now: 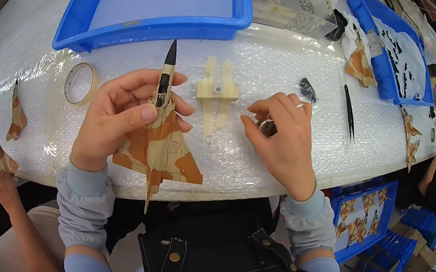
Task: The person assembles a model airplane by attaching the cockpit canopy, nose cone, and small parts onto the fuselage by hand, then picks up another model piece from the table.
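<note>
Left of the frame's middle, the left hand (117,112) has its fingers gripping a camouflaged model jet (160,152) — thumb on one side near the cockpit, black nose toward the top of the frame, tail reaching past the near edge of the bench (279,53). Right of centre, the right hand (282,135) is half curled, thumb and fingertips apart; a small shiny round thing (267,126) shows between them, and I cannot tell whether it is held. Between the hands lies a tan taped piece (205,91). A tape roll (92,87) lies just left of the left hand; black tweezers (348,112) lie right of the right hand.
</note>
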`<state>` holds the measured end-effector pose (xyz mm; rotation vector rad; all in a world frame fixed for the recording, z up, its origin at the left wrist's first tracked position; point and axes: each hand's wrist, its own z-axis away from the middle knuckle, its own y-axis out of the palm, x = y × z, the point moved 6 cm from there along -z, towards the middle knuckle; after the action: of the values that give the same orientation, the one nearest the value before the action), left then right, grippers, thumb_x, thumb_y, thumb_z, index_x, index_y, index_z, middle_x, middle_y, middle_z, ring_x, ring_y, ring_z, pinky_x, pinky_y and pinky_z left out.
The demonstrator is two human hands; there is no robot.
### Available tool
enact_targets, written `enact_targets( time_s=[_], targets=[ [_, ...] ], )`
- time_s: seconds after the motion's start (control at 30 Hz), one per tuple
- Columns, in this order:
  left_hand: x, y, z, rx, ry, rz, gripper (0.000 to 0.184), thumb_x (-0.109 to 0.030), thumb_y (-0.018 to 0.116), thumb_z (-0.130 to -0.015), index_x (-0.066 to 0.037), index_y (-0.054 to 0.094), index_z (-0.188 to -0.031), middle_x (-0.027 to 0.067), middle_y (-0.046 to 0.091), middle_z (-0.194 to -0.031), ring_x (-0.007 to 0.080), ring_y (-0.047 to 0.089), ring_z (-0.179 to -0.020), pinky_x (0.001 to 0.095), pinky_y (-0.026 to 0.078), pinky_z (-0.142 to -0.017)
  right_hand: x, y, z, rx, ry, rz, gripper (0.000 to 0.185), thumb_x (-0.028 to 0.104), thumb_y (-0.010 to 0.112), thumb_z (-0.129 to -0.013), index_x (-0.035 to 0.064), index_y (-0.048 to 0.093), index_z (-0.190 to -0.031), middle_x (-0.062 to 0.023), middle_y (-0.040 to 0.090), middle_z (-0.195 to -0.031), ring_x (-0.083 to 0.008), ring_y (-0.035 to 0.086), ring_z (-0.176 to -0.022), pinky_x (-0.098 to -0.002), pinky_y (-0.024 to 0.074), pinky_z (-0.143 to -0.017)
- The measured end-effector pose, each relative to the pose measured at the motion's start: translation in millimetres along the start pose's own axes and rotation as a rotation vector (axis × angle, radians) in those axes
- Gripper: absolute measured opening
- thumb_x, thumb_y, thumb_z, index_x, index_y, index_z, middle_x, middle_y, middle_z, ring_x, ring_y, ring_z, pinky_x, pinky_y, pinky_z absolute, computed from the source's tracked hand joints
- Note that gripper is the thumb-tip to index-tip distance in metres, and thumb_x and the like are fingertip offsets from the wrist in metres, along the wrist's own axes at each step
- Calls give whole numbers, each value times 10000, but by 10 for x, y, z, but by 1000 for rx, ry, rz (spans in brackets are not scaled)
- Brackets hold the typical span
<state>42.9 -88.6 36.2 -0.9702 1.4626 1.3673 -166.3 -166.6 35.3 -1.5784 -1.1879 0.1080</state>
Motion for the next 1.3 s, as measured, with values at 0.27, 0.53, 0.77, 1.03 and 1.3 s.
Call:
enact_targets(
  time_s=[0.27, 0.53, 0.77, 1.03, 1.3],
  targets=[
    [140, 83, -17, -2, -155, 48, 503, -162, 613, -870, 93, 470, -1279, 224, 660, -1026, 312, 686, -916, 398, 546, -847, -562, -21, -460, 49, -39, 146, 143, 118, 736, -736, 67, 627, -814, -23, 595, -752, -206, 546, -751, -350, 365, -714],
    [218, 170, 11, 85, -209, 83, 482, -128, 605, -883, 76, 463, -1297, 214, 656, -1066, 310, 677, -957, 407, 532, -880, -178, -280, -1209, -160, -232, -23, 104, 118, 704, -782, 39, 646, -817, -70, 639, -728, -221, 579, -650, -358, 440, -625],
    [271, 186, 30, 186, -247, 132, 443, -101, 590, -909, 46, 472, -1310, 187, 656, -1093, 251, 644, -1025, 363, 491, -938, -200, 865, -2424, 170, -407, 385, 224, 75, 607, -811, 29, 693, -1013, -165, 691, -927, -335, 665, -886, -408, 527, -809],
    [320, 152, 32, 204, -223, 222, 441, -100, 571, -925, 50, 453, -1323, 185, 641, -1111, 275, 646, -1029, 372, 499, -940, -54, 1382, -2720, 284, -423, 630, 140, 36, 568, -782, 21, 669, -877, -199, 659, -943, -369, 661, -880, -439, 548, -726],
    [355, 144, 38, 240, -153, 271, 402, -75, 563, -941, 41, 463, -1312, 171, 645, -1125, 229, 646, -1016, 344, 503, -930, 0, 1497, -2640, 221, -570, 717, 96, 58, 577, -781, 41, 652, -839, -152, 661, -901, -336, 665, -877, -435, 552, -688]
  ],
)
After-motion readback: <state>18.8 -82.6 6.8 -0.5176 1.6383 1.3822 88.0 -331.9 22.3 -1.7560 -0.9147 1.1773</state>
